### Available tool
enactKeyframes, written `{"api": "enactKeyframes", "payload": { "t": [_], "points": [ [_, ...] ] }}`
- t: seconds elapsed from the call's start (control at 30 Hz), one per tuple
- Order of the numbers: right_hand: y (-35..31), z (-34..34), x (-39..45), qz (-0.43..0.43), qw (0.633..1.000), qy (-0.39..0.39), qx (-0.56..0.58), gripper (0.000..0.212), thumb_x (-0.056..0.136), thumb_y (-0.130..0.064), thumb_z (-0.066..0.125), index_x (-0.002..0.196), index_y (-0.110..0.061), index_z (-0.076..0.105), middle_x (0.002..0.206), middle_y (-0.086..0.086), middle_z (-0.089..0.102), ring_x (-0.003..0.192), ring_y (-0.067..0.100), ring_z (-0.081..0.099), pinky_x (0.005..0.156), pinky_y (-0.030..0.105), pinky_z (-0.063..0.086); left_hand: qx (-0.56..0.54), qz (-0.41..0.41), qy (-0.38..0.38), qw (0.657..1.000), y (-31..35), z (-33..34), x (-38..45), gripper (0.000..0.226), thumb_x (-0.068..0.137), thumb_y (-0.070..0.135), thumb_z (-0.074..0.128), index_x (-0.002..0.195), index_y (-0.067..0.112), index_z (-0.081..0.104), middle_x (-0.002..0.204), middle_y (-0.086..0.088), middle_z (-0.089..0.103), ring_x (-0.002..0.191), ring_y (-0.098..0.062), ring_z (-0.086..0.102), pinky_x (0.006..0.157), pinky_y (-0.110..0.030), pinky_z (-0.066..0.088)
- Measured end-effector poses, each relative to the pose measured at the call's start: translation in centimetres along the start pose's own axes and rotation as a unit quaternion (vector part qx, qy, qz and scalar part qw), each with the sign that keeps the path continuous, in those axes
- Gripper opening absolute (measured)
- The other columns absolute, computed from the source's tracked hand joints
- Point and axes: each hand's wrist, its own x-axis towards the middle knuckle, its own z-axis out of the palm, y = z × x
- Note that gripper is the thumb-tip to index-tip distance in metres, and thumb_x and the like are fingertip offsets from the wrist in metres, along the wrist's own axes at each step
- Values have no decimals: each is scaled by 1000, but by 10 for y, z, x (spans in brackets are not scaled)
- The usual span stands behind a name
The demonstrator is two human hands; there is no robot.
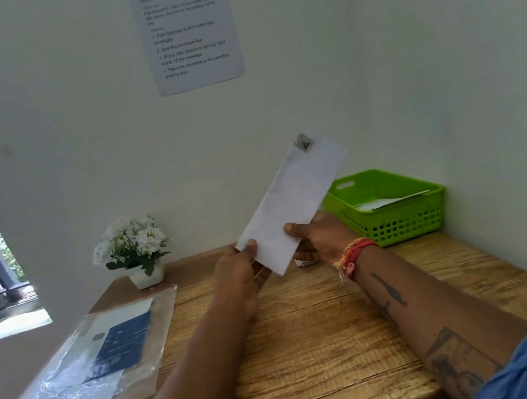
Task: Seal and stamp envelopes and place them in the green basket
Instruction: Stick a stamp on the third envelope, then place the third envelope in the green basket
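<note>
left grip [236, 267]: thumb curled over the near-left corner of the envelope [293, 201], pinching it
right grip [321, 238]: thumb on the near-right edge, fingers behind, pinching the same envelope
envelope: raised off the tabletop [310, 330] between both grips, tilted up and away to the right
stamp [303, 142]: on the envelope's far corner, well beyond both grips
green basket [391, 210]: on the tabletop just right of the right grip, white paper inside
plastic sleeve [84, 365]: flat, near-left of the left grip
flower pot [135, 250]: beyond-left of the left grip
</note>
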Motion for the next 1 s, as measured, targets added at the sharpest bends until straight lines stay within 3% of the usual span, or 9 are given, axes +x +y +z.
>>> {"api": "enactKeyframes", "payload": {
  "t": [0.2,0.33,0.4,0.47,0.53,0.63,0.73,0.87,1.0],
  "points": [
    [-40,-25,-15,-102,984,100,-101,10,86,-15,76,94,-12,71,103,15,75,90,31,73,81,50,61,-6,-42,-55,998,2,26,-13,23,95,14,69,116,7,66,84,-8,74,66,-14,66,57,-24,54],
    [-73,-39,-37,-192,915,214,-283,47,87,-34,72,125,-9,59,93,-7,69,95,22,67,78,32,51,7,-36,-103,994,2,71,-23,21,99,9,62,119,5,62,85,-11,73,66,-13,68,60,-23,57],
    [-82,-52,-48,-213,870,220,-386,62,89,-42,67,139,-12,45,117,1,65,112,25,61,86,30,46,-7,-34,-120,992,1,99,-28,17,99,5,60,115,4,63,78,-10,75,63,-13,70,59,-23,57],
    [-91,-73,-58,-182,845,163,-477,78,91,-50,63,155,-20,28,157,11,31,137,25,43,107,32,36,-26,-42,-124,991,0,129,-33,13,98,0,58,110,0,64,77,-13,76,61,-14,71,57,-23,58],
    [-101,-99,-70,-144,819,75,-551,78,91,-55,61,157,-29,28,167,3,6,148,19,28,114,30,25,-55,-59,-116,990,-3,156,-37,10,97,-3,59,104,-3,65,84,-17,74,60,-17,69,56,-25,58],
    [-110,-135,-81,-152,768,11,-622,53,92,-45,66,142,-32,55,153,-3,47,138,14,45,106,24,33,-8,-79,-133,988,-14,186,-48,7,98,5,60,98,2,65,77,-11,73,54,-16,63,53,-25,55],
    [-110,-160,-78,-196,740,66,-640,27,97,-28,60,121,-34,72,122,-5,72,110,13,64,89,23,45,133,-45,-161,977,-30,197,-54,23,100,33,61,91,14,70,76,-1,73,56,-10,55,50,-22,41],
    [-103,-179,-66,-166,778,63,-603,28,100,-26,56,123,-34,71,120,-4,72,108,13,63,90,27,47,149,-33,-164,975,-39,190,-51,38,102,48,52,96,15,71,82,-1,75,53,-10,55,50,-24,38],
    [-91,-180,-47,-136,743,26,-655,40,103,-26,39,135,-40,58,128,14,63,116,29,56,100,39,45,159,-41,-141,976,-38,177,-35,29,103,37,52,100,14,70,77,4,77,45,-5,52,45,-20,35]
  ]
}}
